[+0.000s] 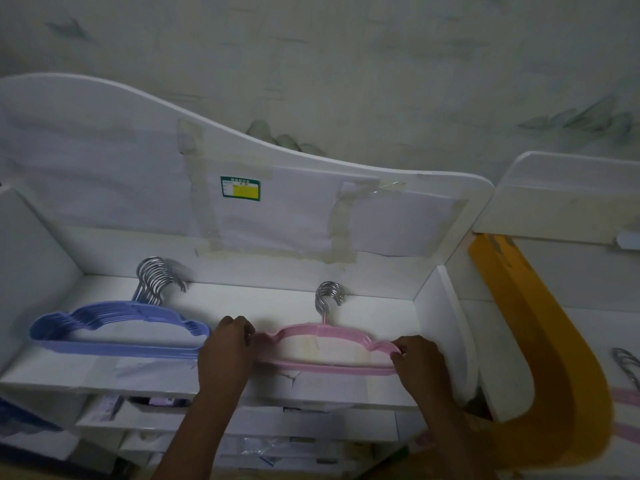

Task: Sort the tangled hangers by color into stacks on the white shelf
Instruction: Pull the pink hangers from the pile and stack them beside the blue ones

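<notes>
Two stacks on white shelf (pixel 242 299): blue hangers (pixel 117 332) left, pink hangers (pixel 325 348) right, chrome hooks toward back panel. Left hand (pixel 227 348) pinches pink stack's left end, right hand (pixel 417 358) pinches its right end.

White shelf (pixel 346 311) spans frame centre. Blue hanger stack (pixel 117 336) lies at centre-left, chrome hooks pointing to upper left. Pink hanger stack (pixel 325 348) lies at centre, just right of blue stack, hooks toward back wall. Left hand (pixel 227 348) grips pink stack's left end; right hand (pixel 417 358) grips its right end. Green/yellow label (pixel 240 188) on back panel, upper centre. Orange curved panel (pixel 540 341) at right edge.
</notes>
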`<state>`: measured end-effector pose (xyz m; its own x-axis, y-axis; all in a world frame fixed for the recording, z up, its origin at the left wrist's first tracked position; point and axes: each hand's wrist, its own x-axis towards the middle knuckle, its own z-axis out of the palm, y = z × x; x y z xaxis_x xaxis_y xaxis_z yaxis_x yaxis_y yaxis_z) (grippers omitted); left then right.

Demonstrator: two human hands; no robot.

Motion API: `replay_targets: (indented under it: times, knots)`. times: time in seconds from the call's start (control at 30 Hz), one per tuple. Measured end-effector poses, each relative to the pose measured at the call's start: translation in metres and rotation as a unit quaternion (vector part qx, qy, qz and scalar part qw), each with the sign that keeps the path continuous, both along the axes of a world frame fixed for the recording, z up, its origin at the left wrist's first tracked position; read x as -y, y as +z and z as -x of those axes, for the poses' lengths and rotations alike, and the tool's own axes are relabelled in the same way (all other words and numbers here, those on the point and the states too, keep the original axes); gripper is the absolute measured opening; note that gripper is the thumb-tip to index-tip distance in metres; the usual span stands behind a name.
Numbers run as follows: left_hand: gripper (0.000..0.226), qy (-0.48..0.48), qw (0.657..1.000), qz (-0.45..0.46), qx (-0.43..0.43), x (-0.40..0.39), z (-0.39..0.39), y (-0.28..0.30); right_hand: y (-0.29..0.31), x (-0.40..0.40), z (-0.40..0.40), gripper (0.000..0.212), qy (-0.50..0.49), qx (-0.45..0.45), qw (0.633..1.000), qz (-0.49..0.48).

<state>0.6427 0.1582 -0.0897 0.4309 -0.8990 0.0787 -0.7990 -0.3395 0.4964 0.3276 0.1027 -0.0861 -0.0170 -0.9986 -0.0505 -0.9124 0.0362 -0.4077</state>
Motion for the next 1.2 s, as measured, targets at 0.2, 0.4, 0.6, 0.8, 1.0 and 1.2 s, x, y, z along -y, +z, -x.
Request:
replay_targets:
  times: [0.2, 0.4, 0.6, 0.8, 1.0, 1.2]
  knots:
    - [0.007, -0.018, 0.999, -0.005, -0.027, 0.005, 0.001, -0.001, -0.002, 0.007, -0.002, 0.023, 0.021, -0.007, 1.0, -0.007]
    - [0.006, 0.003, 0.998, -0.035, -0.048, 0.015, -0.001, 0.002, -0.005, 0.008, -0.007, 0.041, 0.036, 0.015, 0.999, -0.003]
    - [0.031, -0.077, 0.994, -0.06, -0.037, 0.023, -0.002, -0.002, -0.007, 0.015, -0.011, 0.02, 0.075, 0.01, 0.997, 0.006]
    - [0.041, -0.076, 0.995, -0.067, 0.015, 0.025, -0.003, -0.005, -0.006, 0.02, -0.012, 0.015, 0.098, -0.056, 0.994, -0.002]
    - [0.041, -0.053, 0.997, -0.06, 0.017, 0.026, -0.001, -0.011, -0.006, 0.024, -0.017, 0.016, 0.116, -0.064, 0.991, -0.017]
    - [0.033, -0.034, 0.995, -0.076, 0.046, 0.026, 0.003, -0.006, -0.006, 0.026, -0.019, 0.016, 0.108, -0.08, 0.99, -0.035]
